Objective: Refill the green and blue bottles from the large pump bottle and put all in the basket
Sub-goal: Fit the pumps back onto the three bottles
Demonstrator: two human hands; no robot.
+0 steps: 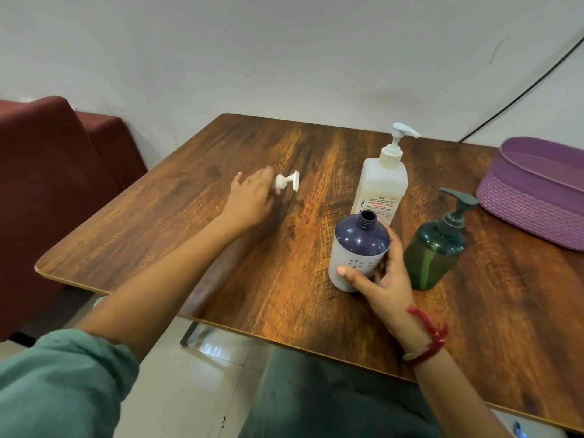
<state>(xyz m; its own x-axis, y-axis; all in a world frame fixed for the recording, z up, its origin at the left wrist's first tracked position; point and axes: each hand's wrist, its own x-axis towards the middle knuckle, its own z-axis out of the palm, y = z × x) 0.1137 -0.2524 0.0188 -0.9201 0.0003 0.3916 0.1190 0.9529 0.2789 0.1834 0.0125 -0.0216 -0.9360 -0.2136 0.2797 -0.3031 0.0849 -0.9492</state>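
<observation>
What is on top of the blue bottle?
Nothing: the blue bottle has a bare, open neck. A white pump is by the left hand, apart from the bottle. The right hand grips and covers its lower side.

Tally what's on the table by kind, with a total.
Bottles: 3 (large pump bottle, blue bottle with its neck open, green bottle)
Loose pump heads: 1 (white pump head)
Baskets: 1 (purple basket)
Total: 5
</observation>
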